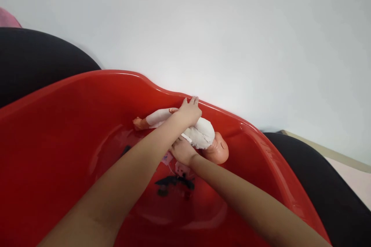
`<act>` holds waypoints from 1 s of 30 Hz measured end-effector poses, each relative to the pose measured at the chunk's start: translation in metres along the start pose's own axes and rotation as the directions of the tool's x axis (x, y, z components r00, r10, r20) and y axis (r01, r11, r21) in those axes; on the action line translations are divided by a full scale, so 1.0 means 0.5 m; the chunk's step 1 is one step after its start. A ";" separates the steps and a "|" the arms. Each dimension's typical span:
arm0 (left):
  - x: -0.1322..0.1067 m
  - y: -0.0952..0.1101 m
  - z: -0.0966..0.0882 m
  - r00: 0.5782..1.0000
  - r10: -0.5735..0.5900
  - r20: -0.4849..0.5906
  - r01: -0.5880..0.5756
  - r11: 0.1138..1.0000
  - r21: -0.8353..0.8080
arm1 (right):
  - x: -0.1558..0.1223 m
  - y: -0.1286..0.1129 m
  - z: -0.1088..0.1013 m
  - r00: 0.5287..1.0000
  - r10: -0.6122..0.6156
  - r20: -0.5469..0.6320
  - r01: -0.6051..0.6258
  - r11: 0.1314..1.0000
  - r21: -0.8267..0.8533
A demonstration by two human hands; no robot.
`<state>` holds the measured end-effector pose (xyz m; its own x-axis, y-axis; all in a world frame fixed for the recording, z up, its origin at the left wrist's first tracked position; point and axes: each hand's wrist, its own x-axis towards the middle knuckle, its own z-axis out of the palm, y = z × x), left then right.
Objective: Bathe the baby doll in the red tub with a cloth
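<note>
Monitoring remotely, I see the doll (204, 131) lying along the red tub's (58, 131) far wall. Left hand (189, 114): spread across it; right hand (183, 150): grip indeterminable. Uneven support could drop the head (220, 152).

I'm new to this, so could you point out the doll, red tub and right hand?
Doll (205, 130), head view: white clothing on its upper body.
Red tub (72, 119), head view: inner wall at picture left.
Right hand (183, 152), head view: back of the hand.

Doll (205, 130) in curved red shell (66, 142)
</note>
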<state>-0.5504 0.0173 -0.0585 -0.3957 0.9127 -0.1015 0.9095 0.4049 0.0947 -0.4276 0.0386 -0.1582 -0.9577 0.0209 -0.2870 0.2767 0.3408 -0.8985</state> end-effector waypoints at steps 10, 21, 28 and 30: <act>-0.004 0.003 -0.004 0.999 0.006 -0.032 -0.005 0.999 0.033 | -0.182 0.067 -0.147 0.938 -0.062 0.341 0.312 -0.278 -0.909; -0.003 0.004 -0.005 0.999 -0.014 -0.031 0.013 1.000 -0.022 | -0.195 0.039 -0.175 0.994 -0.094 0.050 0.040 -0.109 -0.993; -0.005 0.003 -0.005 0.999 -0.010 -0.051 0.009 1.000 -0.025 | -0.180 0.096 -0.125 0.948 0.050 0.315 0.318 -0.091 -0.944; -0.002 0.002 -0.002 0.999 -0.006 -0.043 0.005 1.000 -0.016 | -0.177 0.080 -0.129 0.931 0.024 0.365 0.365 -0.064 -0.929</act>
<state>-0.5492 0.0170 -0.0571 -0.4064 0.9118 -0.0591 0.9052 0.4105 0.1096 -0.3366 0.1112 -0.1473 -0.8561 -0.3150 -0.4096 -0.4410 0.8587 0.2613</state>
